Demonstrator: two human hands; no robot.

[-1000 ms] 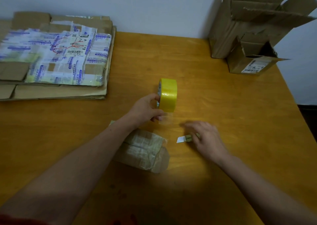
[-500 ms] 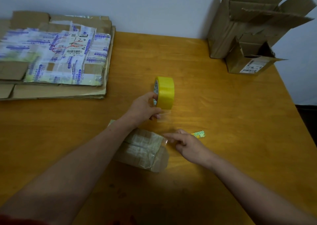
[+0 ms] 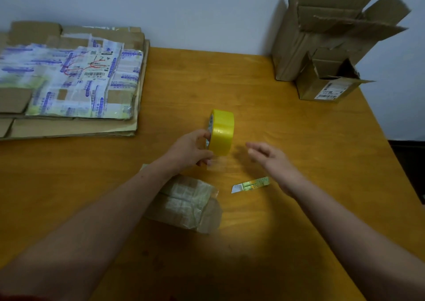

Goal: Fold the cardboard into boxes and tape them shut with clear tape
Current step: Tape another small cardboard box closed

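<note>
Working at a wooden table (image 3: 299, 139) against a pale wall. Gripping the tape (image 3: 222, 131) upright mid-table with the left hand (image 3: 190, 150); hovering the right hand (image 3: 268, 154) beside it, fingers loose, holding nothing. Judging by one taped box (image 3: 188, 203) near the left forearm (flat cardboard (image 3: 69, 126) stacked far left), barely getting started.

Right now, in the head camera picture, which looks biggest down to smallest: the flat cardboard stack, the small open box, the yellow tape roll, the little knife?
1. flat cardboard stack
2. small open box
3. yellow tape roll
4. little knife
The box sits farther back, so it is probably bigger than it looks.
</note>
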